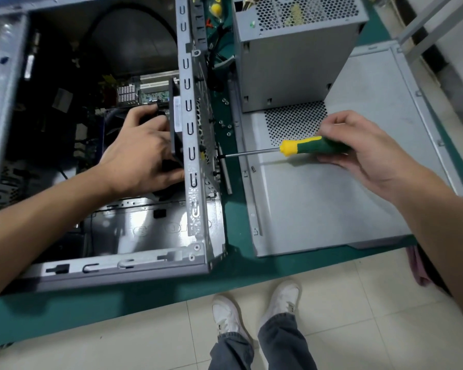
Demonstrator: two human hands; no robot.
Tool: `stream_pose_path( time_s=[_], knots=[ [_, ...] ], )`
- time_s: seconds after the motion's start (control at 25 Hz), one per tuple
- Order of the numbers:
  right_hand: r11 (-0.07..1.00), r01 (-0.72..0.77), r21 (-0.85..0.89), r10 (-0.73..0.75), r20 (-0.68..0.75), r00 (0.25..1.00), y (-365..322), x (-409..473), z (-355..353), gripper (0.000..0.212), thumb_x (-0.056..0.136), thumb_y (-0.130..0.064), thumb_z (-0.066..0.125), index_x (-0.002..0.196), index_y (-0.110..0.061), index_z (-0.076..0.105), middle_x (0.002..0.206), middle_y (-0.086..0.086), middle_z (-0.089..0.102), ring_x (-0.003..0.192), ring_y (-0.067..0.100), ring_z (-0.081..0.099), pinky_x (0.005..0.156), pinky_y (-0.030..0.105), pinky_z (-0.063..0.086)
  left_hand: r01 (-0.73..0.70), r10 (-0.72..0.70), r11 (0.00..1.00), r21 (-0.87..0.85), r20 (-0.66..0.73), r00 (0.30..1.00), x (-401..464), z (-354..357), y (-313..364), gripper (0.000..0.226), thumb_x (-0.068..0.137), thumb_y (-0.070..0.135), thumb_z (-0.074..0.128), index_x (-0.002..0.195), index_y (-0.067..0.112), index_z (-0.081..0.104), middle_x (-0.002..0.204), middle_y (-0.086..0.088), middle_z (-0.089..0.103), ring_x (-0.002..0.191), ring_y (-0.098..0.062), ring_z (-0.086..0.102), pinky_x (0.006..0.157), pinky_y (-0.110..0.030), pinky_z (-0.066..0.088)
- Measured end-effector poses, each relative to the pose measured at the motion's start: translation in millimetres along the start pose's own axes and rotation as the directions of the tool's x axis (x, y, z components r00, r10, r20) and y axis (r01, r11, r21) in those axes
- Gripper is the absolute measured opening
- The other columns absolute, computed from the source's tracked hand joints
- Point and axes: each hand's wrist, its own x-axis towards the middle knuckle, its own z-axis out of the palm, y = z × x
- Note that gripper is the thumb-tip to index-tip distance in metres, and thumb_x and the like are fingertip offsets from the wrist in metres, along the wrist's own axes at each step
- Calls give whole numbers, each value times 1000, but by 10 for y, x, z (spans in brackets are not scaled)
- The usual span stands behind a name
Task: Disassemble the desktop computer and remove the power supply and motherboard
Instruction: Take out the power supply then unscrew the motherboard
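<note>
Left hand [142, 148] gripped a black fan [176, 134] inside the grey steel case [193, 156], centre frame. Right hand [358, 148] clamped the green-yellow screwdriver [305, 148], tip at perforated panel; labels unreadable.

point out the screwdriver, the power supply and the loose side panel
screwdriver [316, 145], head view, on its green and yellow handle
power supply [292, 73], head view, on its plain grey side wall
side panel [332, 204], head view, on bare metal below the vent holes

One case [195, 145], one screwdriver [300, 148], two hands [145, 153]
</note>
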Motion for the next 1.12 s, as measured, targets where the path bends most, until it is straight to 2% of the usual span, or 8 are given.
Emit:
stream_pose_path(
  time_s=[0.12, 0.28, 0.48, 0.68, 0.76, 0.88, 1.04, 1.12],
  knots=[
    [956, 13, -293, -43, -93, 995, 3, -27, 49, 19, 99, -33, 53, 92, -18, 62, 74, 3, 49, 53, 15, 42, 48, 26, 34, -15, 15, 1000, -11, 0, 1000, 10, 8, 0, 41, 80, 46, 46, 68, 17, 73, 80, -2, 70, 92, -23, 47, 99, -41, 24],
    [973, -16, 231, 14, 11, 1000, -8, -94, 7, 31, 88, 6, 53, 94, -24, 59, 97, -1, 61, 83, 14, 60, 71, 26, 48, 3, -3, 1000, -4, 4, 1000, -2, -4, 2, 43, 80, 48, 46, 69, 17, 73, 79, -2, 69, 89, -28, 53, 100, -42, 24],
    [946, -9, -324, -29, -111, 993, 20, -57, 59, 19, 99, -37, 53, 90, -23, 63, 75, -2, 52, 54, 14, 46, 45, 23, 39, 3, -3, 1000, -26, 2, 1000, 12, 10, -2, 43, 80, 48, 46, 70, 17, 73, 78, -2, 69, 91, -23, 47, 100, -41, 23],
    [961, 88, 261, -101, 39, 994, -4, -59, -11, 35, 81, 6, 63, 99, -24, 59, 108, 2, 63, 95, 16, 61, 83, 28, 51, 13, -13, 999, -31, 21, 1000, 4, 6, 3, 45, 80, 49, 46, 70, 16, 73, 78, -3, 68, 92, -23, 47, 102, -44, 24],
    [994, 42, 101, -41, -7, 999, 13, -50, 19, 6, 90, -20, 65, 95, -20, 61, 98, 4, 64, 86, 19, 64, 81, 34, 57, 17, -17, 1000, -22, 27, 999, 4, -1, 5, 46, 79, 50, 45, 72, 15, 75, 80, -3, 69, 93, -26, 52, 103, -46, 25],
    [916, 31, -400, -81, -107, 991, -10, -44, 65, 19, 100, -37, 52, 91, -24, 63, 73, -6, 53, 57, 14, 50, 55, 32, 45, 35, -36, 999, 9, 47, 998, -6, -5, -5, 51, 80, 53, 44, 73, 14, 76, 81, -3, 70, 94, -31, 59, 105, -46, 23],
    [987, 116, 109, -114, -20, 993, -38, -23, 8, 38, 88, 11, 54, 101, -24, 58, 96, 2, 60, 77, 11, 58, 71, 23, 49, 37, -38, 999, 6, 48, 998, 1, -6, -5, 50, 79, 53, 44, 71, 14, 75, 80, -2, 69, 93, -31, 60, 105, -47, 24],
    [982, 92, 166, -93, 2, 996, -28, -32, 18, 27, 91, 4, 53, 99, -21, 58, 98, 7, 59, 83, 15, 60, 77, 26, 54, 23, -23, 1000, -3, 28, 999, -6, -1, 6, 47, 79, 50, 45, 70, 14, 74, 79, -2, 69, 91, -31, 59, 103, -48, 25]
  ],
)
